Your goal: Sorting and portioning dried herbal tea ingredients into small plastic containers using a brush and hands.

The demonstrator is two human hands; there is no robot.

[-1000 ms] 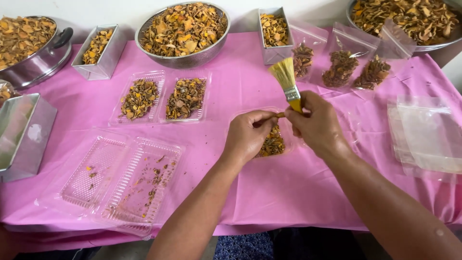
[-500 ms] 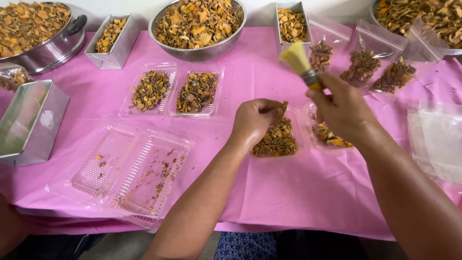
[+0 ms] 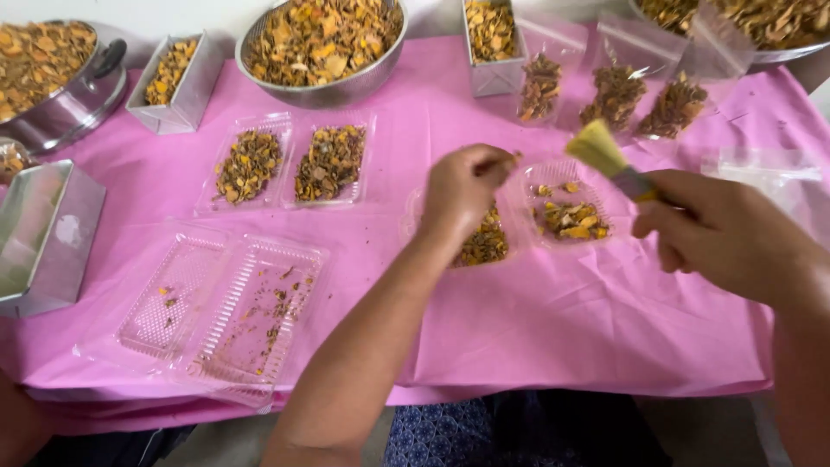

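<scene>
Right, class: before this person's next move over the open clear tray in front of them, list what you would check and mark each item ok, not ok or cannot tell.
1. Right hand has a firm hold on the brush: ok, fingers wrap the handle, bristles up and free.
2. Left hand holds a piece pinched in its fingertips: cannot tell, something small shows at the fingertips only.
3. Open clear tray lies flat on the pink cloth: ok.
4. Both halves of that tray hold dried pieces: ok, though the left half is partly hidden by the left hand.
5. Empty double tray is free of leftovers: not ok, crumbs remain.
</scene>
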